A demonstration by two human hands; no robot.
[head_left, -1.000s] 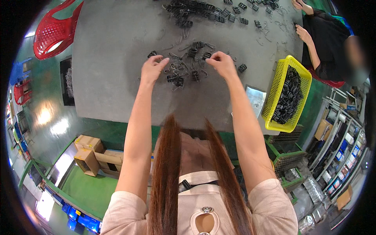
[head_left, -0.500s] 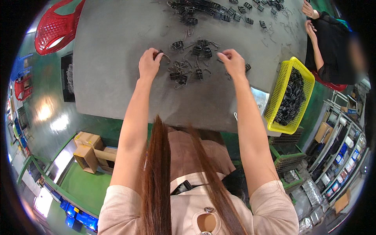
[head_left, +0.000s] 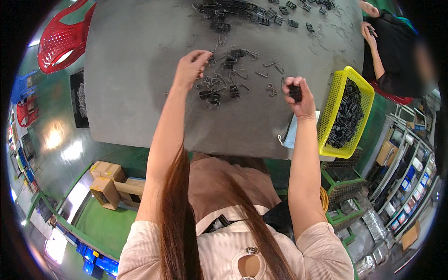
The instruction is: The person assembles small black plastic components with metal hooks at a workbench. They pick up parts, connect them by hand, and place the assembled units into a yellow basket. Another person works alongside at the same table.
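Observation:
A loose pile of small black plastic pieces [head_left: 234, 90] and bent metal wire hooks [head_left: 213, 83] lies on the grey table in front of me. At the pile's far left edge is my left hand [head_left: 190, 70], its fingers drawn together by a wire; whatever is between the fingertips is hidden. My right hand [head_left: 303, 103] is raised palm up between the pile and the yellow basket. Its curled fingers hold a black plastic piece [head_left: 294, 93]. A few separate wire hooks [head_left: 271, 89] lie between the two hands.
A yellow basket [head_left: 325, 116] full of black pieces stands at the table's right edge. Beside it lies a light blue face mask [head_left: 290, 133]. More black pieces [head_left: 235, 10] are heaped at the far side. Another person [head_left: 396, 51] works at the right; a red chair [head_left: 63, 39] is left.
My right hand has moved right and nearer me, turned palm up, and now shows a black piece in it. My left hand has shifted right and slightly farther, onto the pile's edge.

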